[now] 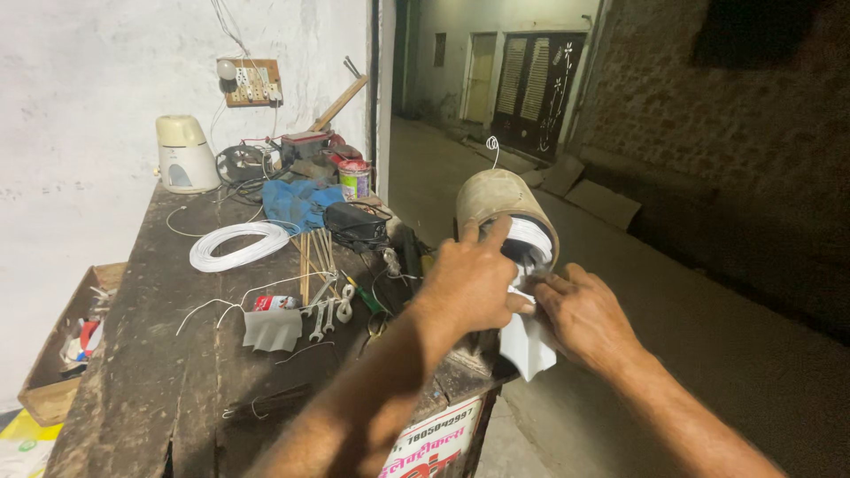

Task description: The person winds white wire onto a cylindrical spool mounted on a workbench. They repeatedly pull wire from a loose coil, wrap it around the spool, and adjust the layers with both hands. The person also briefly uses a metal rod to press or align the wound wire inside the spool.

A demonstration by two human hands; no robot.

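— Where are our hands?

— Our left hand [469,279] is clamped over the open end of the beige motor cylinder [496,199], fingers curled onto its rim. Our right hand [580,314] sits just below and to the right of it, pinching a white sheet of insulating paper [529,343] that hangs down from the cylinder's mouth.

— And the cylinder itself?

— It lies directly under and beyond our left hand, tilted, at the near corner of the table [159,372]. White strips [534,237] show inside it, just above our right hand.

— What do we see further out?

— Left of our left hand lie several spanners [326,312] and a folded grey paper piece [273,329]. Beyond those, a coil of white wire [237,244], and well apart, a cream mixer base [184,155] against the wall.
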